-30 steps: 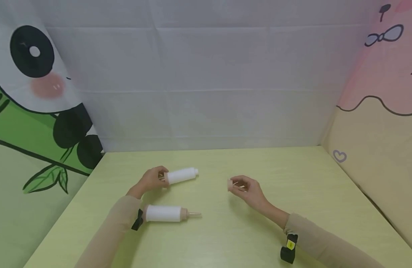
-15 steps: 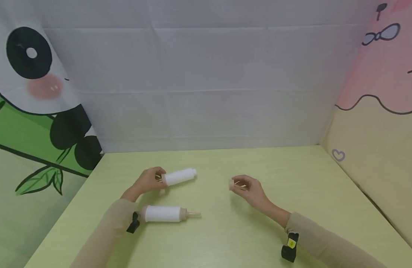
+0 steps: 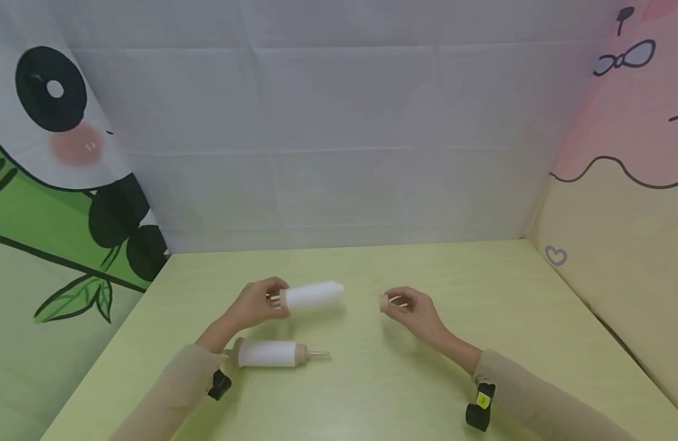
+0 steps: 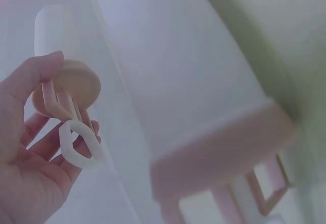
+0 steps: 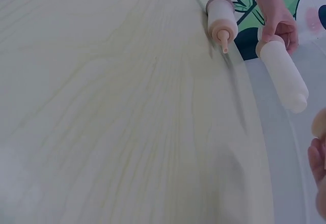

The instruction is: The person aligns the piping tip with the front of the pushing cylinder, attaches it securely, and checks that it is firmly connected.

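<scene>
My left hand (image 3: 258, 303) holds a white syringe-like tube (image 3: 313, 295) by its beige end cap, above the table and pointing right. In the left wrist view, a white ring (image 4: 81, 147) and beige finger brackets (image 4: 56, 102) stick out behind that cap. Between the fingertips of my right hand (image 3: 421, 312) is a small beige collar-like cap (image 3: 384, 303). It stands apart from the tube's bare end; in the right wrist view it is partly cut off by the frame. A second, similar syringe-like tube (image 3: 267, 353) lies nearer me, with a beige nozzle (image 3: 318, 353) attached.
The pale yellow table (image 3: 361, 392) runs back to a white cloth wall (image 3: 339, 153). Printed cloth panels stand at the left (image 3: 68, 226) and right (image 3: 620, 245). The second tube lies beside my left forearm.
My left hand has moved to the right and slightly nearer me, bringing the tube's blurred bare end closer to the cap. My right hand has hardly moved.
</scene>
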The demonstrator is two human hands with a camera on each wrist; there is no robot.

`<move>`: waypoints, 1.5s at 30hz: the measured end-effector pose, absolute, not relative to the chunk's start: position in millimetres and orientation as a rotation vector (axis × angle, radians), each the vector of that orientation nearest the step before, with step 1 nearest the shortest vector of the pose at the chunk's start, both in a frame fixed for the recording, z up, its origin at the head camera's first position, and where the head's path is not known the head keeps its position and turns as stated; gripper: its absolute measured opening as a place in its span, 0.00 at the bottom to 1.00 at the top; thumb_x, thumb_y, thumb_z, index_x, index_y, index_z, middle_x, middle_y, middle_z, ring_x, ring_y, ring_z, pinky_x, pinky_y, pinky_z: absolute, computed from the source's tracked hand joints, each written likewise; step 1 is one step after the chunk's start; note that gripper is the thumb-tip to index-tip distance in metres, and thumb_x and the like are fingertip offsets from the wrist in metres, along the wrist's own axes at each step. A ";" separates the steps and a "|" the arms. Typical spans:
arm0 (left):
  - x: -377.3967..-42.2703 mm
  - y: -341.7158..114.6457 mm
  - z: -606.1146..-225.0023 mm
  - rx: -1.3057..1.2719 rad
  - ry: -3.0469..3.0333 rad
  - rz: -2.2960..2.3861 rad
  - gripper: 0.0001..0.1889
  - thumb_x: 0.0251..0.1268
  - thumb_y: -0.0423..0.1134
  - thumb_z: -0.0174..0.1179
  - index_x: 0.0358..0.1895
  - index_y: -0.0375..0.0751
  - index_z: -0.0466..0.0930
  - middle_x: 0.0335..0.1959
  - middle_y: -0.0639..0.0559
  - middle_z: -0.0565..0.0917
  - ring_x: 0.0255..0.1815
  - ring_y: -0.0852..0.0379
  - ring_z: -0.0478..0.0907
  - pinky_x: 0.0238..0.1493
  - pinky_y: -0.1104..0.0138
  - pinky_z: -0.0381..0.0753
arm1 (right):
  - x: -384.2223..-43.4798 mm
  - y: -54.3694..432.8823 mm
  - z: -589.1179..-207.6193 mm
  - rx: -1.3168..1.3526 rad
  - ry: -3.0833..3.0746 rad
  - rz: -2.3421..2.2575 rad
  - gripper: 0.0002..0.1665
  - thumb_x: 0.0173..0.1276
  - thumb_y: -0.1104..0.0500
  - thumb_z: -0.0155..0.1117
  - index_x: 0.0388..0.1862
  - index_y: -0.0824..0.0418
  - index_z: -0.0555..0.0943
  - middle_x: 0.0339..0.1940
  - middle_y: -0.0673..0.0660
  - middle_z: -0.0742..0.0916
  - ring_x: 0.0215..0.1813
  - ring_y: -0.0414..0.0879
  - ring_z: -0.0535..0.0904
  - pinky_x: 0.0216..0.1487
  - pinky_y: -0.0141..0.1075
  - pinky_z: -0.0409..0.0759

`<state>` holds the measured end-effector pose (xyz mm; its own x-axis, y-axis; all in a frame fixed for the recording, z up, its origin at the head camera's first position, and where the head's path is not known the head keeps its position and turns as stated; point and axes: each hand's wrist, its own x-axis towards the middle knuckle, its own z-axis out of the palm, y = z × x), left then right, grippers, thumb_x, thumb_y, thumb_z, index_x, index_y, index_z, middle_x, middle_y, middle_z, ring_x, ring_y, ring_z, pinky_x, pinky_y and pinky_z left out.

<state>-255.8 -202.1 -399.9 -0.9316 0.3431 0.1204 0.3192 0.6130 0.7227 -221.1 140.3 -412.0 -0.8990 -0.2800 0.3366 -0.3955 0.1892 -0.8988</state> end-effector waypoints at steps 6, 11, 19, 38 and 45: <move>-235.4 -188.6 -398.2 0.620 2.722 1.375 0.20 0.45 0.28 0.67 0.46 0.33 0.74 0.43 0.41 0.78 0.46 0.44 0.78 0.40 0.68 0.80 | -220.4 141.7 -407.2 0.690 -2.342 1.805 0.15 0.58 0.68 0.62 0.45 0.73 0.77 0.40 0.68 0.81 0.41 0.57 0.79 0.40 0.32 0.79; -219.9 -177.0 -393.6 0.674 2.750 1.377 0.20 0.46 0.27 0.66 0.46 0.34 0.74 0.43 0.40 0.78 0.43 0.46 0.80 0.38 0.71 0.80 | -228.6 143.2 -420.6 0.686 -2.328 1.826 0.16 0.58 0.64 0.64 0.46 0.67 0.78 0.40 0.63 0.83 0.40 0.52 0.81 0.40 0.33 0.80; -206.8 -165.4 -393.3 0.759 2.770 1.352 0.22 0.45 0.27 0.66 0.47 0.35 0.74 0.46 0.41 0.79 0.42 0.48 0.81 0.36 0.73 0.80 | -227.6 140.9 -427.8 0.751 -2.332 1.834 0.16 0.58 0.64 0.65 0.46 0.64 0.78 0.40 0.62 0.82 0.38 0.42 0.80 0.40 0.33 0.80; -199.6 -156.5 -405.0 0.865 2.784 1.343 0.23 0.43 0.26 0.68 0.47 0.34 0.74 0.46 0.42 0.79 0.43 0.48 0.80 0.38 0.67 0.81 | -217.1 134.1 -431.8 0.868 -2.345 1.803 0.17 0.56 0.70 0.64 0.45 0.70 0.76 0.40 0.66 0.82 0.41 0.53 0.80 0.42 0.36 0.80; -200.0 -157.4 -409.9 0.900 2.886 1.256 0.23 0.40 0.29 0.71 0.46 0.37 0.75 0.44 0.46 0.80 0.43 0.50 0.78 0.37 0.71 0.80 | -203.9 130.0 -414.9 0.897 -2.377 1.735 0.15 0.56 0.71 0.64 0.44 0.72 0.76 0.40 0.68 0.82 0.42 0.58 0.80 0.42 0.41 0.80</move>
<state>-200.0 -157.4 -409.9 -0.8407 0.4322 0.3262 0.5333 0.5563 0.6372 -203.9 130.0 -414.9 -0.8281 -0.4135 0.3784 -0.4865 0.1950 -0.8516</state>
